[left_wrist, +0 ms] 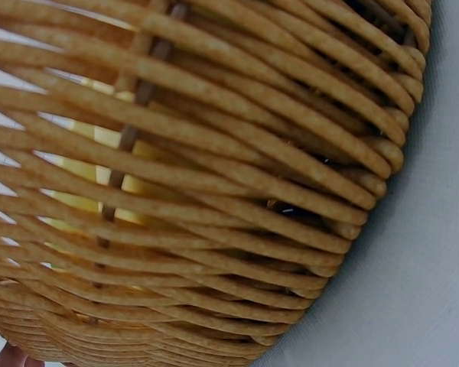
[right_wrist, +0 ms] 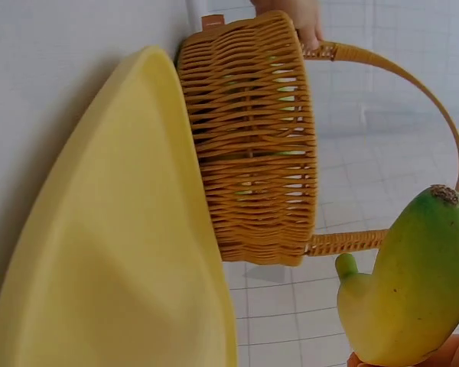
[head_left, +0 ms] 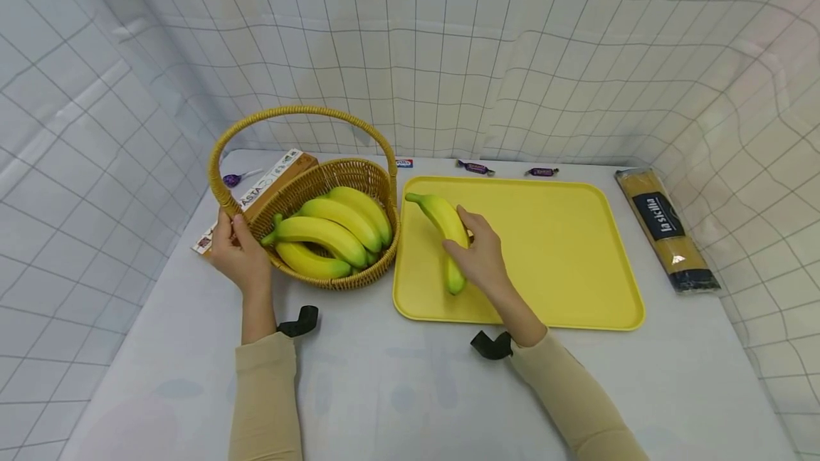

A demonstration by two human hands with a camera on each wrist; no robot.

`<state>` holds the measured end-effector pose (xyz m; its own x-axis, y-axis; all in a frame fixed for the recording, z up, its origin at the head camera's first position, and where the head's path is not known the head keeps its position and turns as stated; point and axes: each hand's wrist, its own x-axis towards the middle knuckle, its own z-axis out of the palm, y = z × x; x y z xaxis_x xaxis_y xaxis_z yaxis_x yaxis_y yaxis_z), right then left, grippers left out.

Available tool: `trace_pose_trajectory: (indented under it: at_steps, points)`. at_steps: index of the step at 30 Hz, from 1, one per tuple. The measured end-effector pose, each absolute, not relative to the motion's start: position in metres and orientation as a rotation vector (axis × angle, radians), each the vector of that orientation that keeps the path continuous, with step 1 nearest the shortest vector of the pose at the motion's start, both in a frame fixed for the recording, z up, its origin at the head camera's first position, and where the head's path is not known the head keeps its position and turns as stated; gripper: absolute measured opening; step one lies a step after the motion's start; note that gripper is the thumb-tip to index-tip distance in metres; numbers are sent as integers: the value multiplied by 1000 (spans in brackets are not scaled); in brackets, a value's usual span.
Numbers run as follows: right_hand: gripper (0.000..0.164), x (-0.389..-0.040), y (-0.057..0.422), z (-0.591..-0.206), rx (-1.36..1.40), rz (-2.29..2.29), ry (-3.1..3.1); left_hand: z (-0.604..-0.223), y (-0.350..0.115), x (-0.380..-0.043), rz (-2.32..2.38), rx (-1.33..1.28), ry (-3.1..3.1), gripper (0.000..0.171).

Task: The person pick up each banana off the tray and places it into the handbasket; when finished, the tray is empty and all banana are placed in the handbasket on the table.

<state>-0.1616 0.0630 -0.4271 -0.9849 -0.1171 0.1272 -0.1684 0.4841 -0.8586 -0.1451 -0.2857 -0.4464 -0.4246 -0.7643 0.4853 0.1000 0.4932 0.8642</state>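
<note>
In the head view my right hand (head_left: 479, 251) grips a single yellow banana (head_left: 442, 215) with a green tip, over the left part of the yellow tray (head_left: 564, 255). The right wrist view shows that banana (right_wrist: 413, 283) close up, raised above the tray's surface (right_wrist: 122, 252). My left hand (head_left: 242, 251) pinches the wicker basket (head_left: 378, 272) at the left base of its tall handle (head_left: 301, 111). Several bananas (head_left: 320, 233) lie inside the basket. Woven basket wall (left_wrist: 214, 153) fills most of the left wrist view, with only fingertips at the lower left corner.
Behind the basket lie a long box (head_left: 272, 183) and a purple lollipop (head_left: 232, 180). Two purple wrapped candies, one left (head_left: 475, 167) and one right (head_left: 542, 172), sit behind the tray. A pasta packet (head_left: 666, 230) lies to its right. Gridded white curtains (head_left: 448, 55) enclose the table.
</note>
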Motion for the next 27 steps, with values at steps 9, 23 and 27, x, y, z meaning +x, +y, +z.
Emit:
trace_pose_trajectory:
  at_steps: [9, 23, 27]
  points:
    - [62, -152, 56, -403, 425, 1564, -2605, -447, -286, -145, -1091, 561, -1730, 29]
    - [58, -161, 17, -392, 534, 1660, -2552, -448, -286, -147, -1083, 547, -1727, 28]
    - [57, -168, 3, -393, 535, 1688, -2540, -447, -286, -146, -1083, 546, -1728, 29]
